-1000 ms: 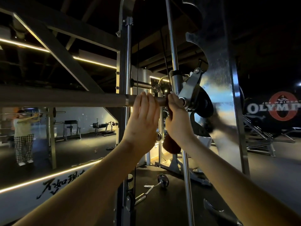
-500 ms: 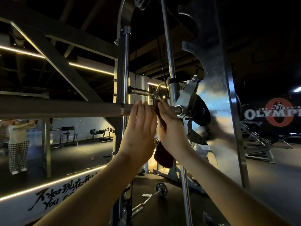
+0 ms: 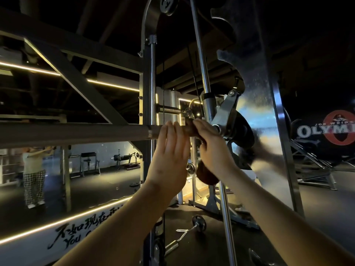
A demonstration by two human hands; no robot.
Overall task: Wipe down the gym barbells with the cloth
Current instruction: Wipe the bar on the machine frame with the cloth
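Observation:
A long grey barbell (image 3: 76,134) runs level across the left half of the head view, fixed in a Smith machine. My left hand (image 3: 169,156) hooks its fingers over the bar near its right end. Just to the right, my right hand (image 3: 211,148) holds a dark reddish-brown cloth (image 3: 206,174) wrapped over the bar beside the sliding carriage (image 3: 224,116). The cloth's loose end hangs below my right wrist. The bar under the cloth is hidden.
The chrome guide rod (image 3: 203,73) and a notched steel upright (image 3: 255,93) stand right behind my hands. A black weight plate (image 3: 242,131) sits on the bar's sleeve. A curl bar (image 3: 184,235) lies on the floor. A mirror (image 3: 38,169) on the left reflects a person.
The bar and both hands sit lower in the view than a second ago. My right hand with the cloth has shifted slightly left, closer to my left hand.

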